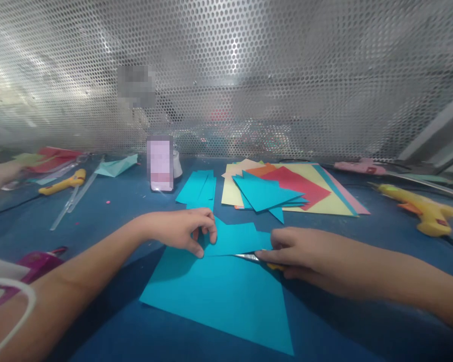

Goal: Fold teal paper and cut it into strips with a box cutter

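My right hand (290,251) is closed around yellow-handled scissors (248,257), their metal blades pointing left along the edge of a blue sheet of paper (219,291). The large lower part of that sheet lies in front, while a narrower blue strip (236,239) sits above the blades. At the strip's left end, my left hand (191,229) has its thumb and curled fingers on the paper. Much of the scissor handle is hidden by the right hand. Beyond the left hand lie cut blue pieces (198,187).
Blue triangles (264,191) lie on coloured sheets (340,201). A phone (161,166) stands at the back. Yellow glue guns are at left (64,183) and right (419,206), with glue sticks (79,193) nearby. Another person's hand (2,176) shows at far left. A perforated metal panel (226,75) rises behind.
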A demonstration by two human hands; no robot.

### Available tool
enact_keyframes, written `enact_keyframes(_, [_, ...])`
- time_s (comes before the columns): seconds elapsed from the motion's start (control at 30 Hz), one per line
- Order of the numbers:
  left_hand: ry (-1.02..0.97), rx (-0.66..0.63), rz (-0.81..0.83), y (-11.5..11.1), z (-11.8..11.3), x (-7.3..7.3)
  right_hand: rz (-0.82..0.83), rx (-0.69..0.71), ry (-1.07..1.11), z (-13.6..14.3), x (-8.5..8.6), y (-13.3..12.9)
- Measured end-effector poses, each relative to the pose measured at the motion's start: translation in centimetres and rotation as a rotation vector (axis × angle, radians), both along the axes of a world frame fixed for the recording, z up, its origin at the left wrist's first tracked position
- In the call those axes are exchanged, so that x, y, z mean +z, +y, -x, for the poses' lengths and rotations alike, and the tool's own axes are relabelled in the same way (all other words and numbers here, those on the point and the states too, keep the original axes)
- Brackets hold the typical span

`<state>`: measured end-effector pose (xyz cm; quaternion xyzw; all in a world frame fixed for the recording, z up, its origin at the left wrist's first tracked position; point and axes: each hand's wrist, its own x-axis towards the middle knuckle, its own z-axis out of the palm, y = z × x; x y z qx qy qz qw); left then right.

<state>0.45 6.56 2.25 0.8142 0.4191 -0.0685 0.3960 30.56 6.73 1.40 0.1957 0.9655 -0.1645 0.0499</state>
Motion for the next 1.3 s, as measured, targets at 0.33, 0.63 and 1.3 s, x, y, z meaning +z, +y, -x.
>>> enact_keyframes(0.33, [-0.071, -0.070, 0.014, 0.5, 0.6, -0.2, -0.039, 0.006, 0.054, 0.1, -0.2, -0.7])
enact_keyframes(0.63, [-0.029, -0.065, 0.061, 0.3, 0.7, 0.3, -0.078, 0.023, 0.026, 0.4, -0.4, -1.0])
enact_keyframes(1.3, [0.050, -0.096, 0.040, 0.1, 0.4, 0.7, -0.176, 0.055, 0.070, 0.6, -1.4, -1.3])
